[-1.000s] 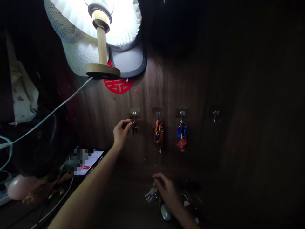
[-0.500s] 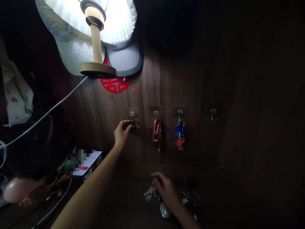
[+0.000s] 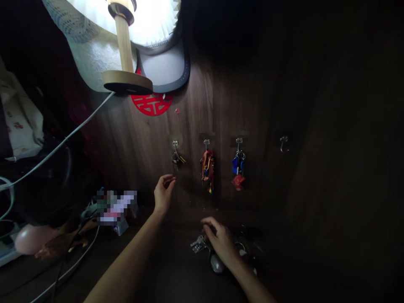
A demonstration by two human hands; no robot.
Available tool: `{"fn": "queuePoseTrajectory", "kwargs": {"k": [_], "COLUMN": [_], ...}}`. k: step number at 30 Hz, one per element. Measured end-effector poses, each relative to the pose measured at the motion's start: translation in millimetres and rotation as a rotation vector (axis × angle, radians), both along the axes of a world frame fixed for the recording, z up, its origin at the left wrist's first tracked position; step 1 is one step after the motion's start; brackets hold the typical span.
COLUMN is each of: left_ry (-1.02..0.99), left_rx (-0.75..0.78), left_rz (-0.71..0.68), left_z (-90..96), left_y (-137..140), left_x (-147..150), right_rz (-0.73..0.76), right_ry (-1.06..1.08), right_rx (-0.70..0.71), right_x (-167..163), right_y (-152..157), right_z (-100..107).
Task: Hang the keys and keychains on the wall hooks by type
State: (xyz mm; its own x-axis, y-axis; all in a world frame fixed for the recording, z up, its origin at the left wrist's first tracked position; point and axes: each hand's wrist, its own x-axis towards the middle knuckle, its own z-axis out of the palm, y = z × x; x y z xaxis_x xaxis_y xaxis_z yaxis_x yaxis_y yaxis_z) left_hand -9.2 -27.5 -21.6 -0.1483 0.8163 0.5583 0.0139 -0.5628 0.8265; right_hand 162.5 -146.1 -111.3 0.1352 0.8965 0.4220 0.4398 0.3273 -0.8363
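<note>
A small bunch of keys [image 3: 176,158] hangs from the leftmost metal hook [image 3: 175,144] on the dark wood panel. Just below it is my left hand [image 3: 163,193], empty, thumb and fingers slightly apart and not touching the keys. Lower down, my right hand [image 3: 221,242] is curled over another bunch of keys [image 3: 198,243], whose silver blades stick out left of the fingers. A rounded silver object [image 3: 216,263] shows under that hand; the fingers' underside is hidden.
A cord-like colourful keychain [image 3: 207,168] and blue-and-red keys [image 3: 239,166] hang on the middle hooks. A bare hook [image 3: 284,144] is at right. The lit lamp [image 3: 126,80], caps [image 3: 166,69] and red paper cutout [image 3: 152,104] are above. A white cable [image 3: 63,149] crosses the left.
My left hand has let go of the keys on the leftmost hook and moved down. My right hand stays by the lower keys. The view has tilted slightly down.
</note>
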Motion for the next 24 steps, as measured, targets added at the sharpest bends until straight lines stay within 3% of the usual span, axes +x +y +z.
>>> {"fn": "queuePoseTrajectory", "kwargs": {"k": [10, 18, 24], "left_ry": [0.047, 0.127, 0.335], "left_rx": [-0.175, -0.243, -0.214], "left_rz": [-0.031, -0.097, -0.170], "left_z": [-75.9, -103.5, -113.4], "left_y": [-48.6, -82.8, -100.8], "left_x": [-1.3, 13.7, 18.7], "right_rz": [0.014, -0.013, -0.017], "right_ry": [0.097, 0.159, 0.209], "right_rx": [-0.012, 0.017, 0.070], "right_x": [1.3, 5.4, 11.6], "right_y": [1.1, 0.5, -10.0], "right_z": [1.5, 3.1, 30.0]}}
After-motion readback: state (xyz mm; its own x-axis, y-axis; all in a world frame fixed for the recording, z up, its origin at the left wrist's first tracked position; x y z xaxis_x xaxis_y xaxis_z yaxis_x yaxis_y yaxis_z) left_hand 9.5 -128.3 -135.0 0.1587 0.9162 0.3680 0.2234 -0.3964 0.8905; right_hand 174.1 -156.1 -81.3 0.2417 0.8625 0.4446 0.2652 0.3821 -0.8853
